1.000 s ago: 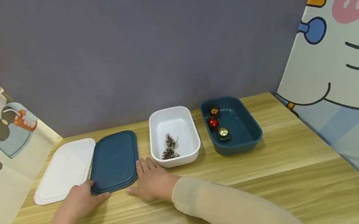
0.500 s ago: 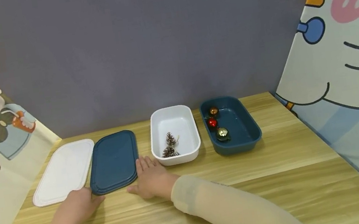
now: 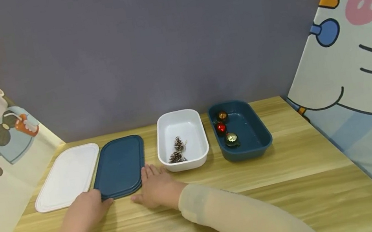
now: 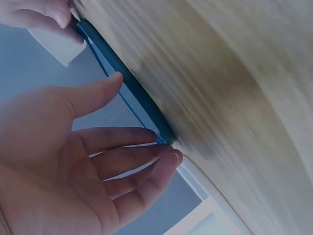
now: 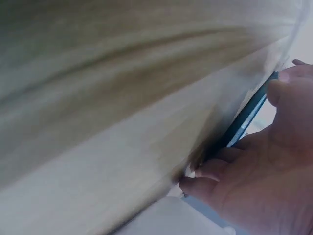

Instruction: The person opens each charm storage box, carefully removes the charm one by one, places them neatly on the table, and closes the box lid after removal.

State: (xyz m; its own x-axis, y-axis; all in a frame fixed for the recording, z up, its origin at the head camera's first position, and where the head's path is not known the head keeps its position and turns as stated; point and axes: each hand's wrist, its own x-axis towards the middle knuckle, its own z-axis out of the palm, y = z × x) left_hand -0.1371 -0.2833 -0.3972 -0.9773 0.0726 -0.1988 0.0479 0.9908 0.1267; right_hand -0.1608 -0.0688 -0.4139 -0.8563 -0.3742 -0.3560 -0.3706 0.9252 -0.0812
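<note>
A dark blue rectangular lid [image 3: 119, 165] with rounded corners lies flat on the table, close to a white lid [image 3: 68, 178] on its left. My left hand [image 3: 89, 205] is at the blue lid's near left corner. The left wrist view shows the fingertips at that corner and the thumb spread apart from them. On the other side, my right hand [image 3: 155, 189] lies with fingers stretched forward along the lid's near right edge, its thumb pointing left. Its fingers reach close to a white box [image 3: 186, 166] holding brown pine cones [image 3: 178, 144].
To the right of the white box stands a dark blue box [image 3: 248, 154]. Inside it sit an orange ball [image 3: 222, 116], a red ball [image 3: 221, 127] and a gold ball [image 3: 232, 137]. A grey wall [image 3: 169, 47] rises behind the wooden table [image 3: 255, 201], with printed panels at both sides.
My left hand has moved slightly right against the blue lid's corner. The lid and the white box sit very slightly farther right. My right hand stays nearly in place.
</note>
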